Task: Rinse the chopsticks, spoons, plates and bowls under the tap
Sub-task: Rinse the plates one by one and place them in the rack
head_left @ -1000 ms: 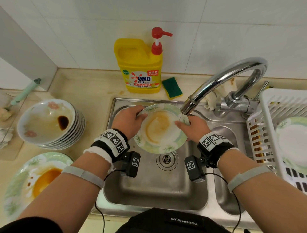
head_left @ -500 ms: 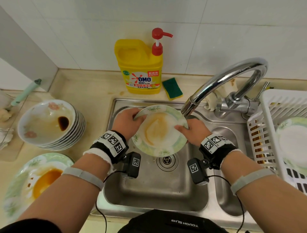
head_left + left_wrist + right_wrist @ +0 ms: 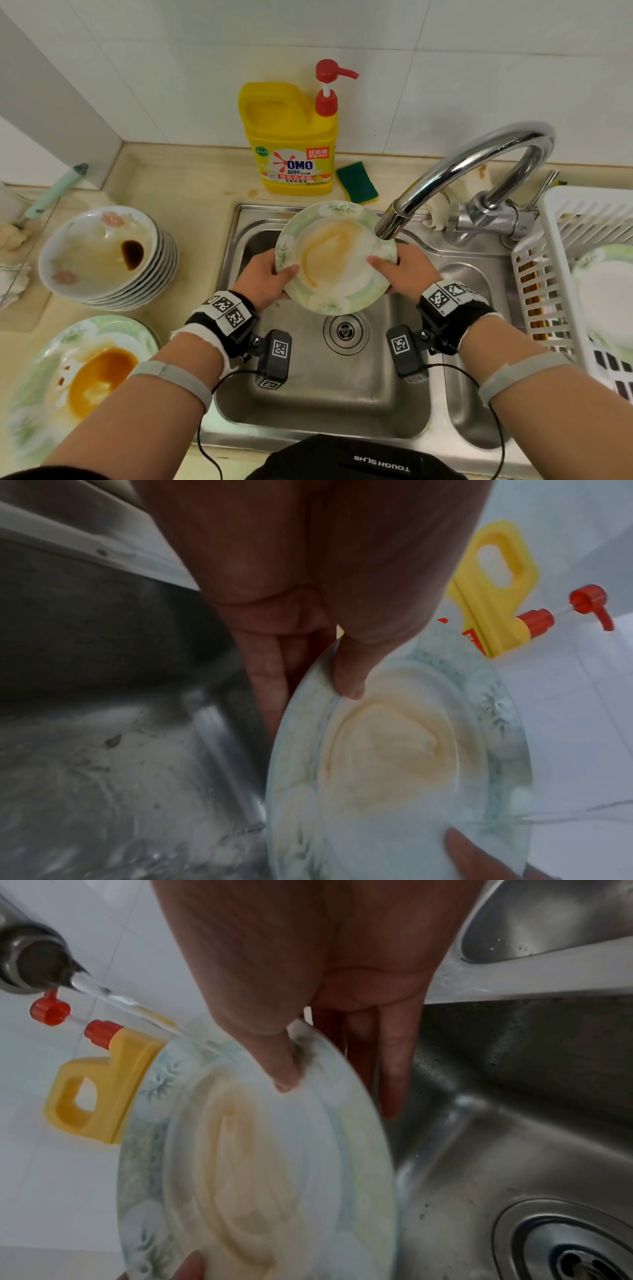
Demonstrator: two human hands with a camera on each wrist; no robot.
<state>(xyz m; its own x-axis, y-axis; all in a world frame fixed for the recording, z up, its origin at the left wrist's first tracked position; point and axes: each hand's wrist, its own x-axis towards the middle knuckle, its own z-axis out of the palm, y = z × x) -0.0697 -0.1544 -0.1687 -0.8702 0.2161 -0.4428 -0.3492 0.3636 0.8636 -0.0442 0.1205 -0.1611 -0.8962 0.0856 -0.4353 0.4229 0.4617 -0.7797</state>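
Head view: both hands' fingers [image 3: 289,272] around stained plate [image 3: 337,257], yellow "OMO" bottle [image 3: 291,144] behind.

White tiled wall [image 3: 445,68] fills 12 o'clock, grey grout lines visible. A plain grey-white panel [image 3: 44,113] meets it at 10 o'clock, forming a corner. Beige countertop [image 3: 191,192] runs 9 to 1 o'clock below the tiles. Stainless double-basin sink [image 3: 239,342] is set into it, centre to 4 o'clock. Lighting even, diffuse; soft shadows.
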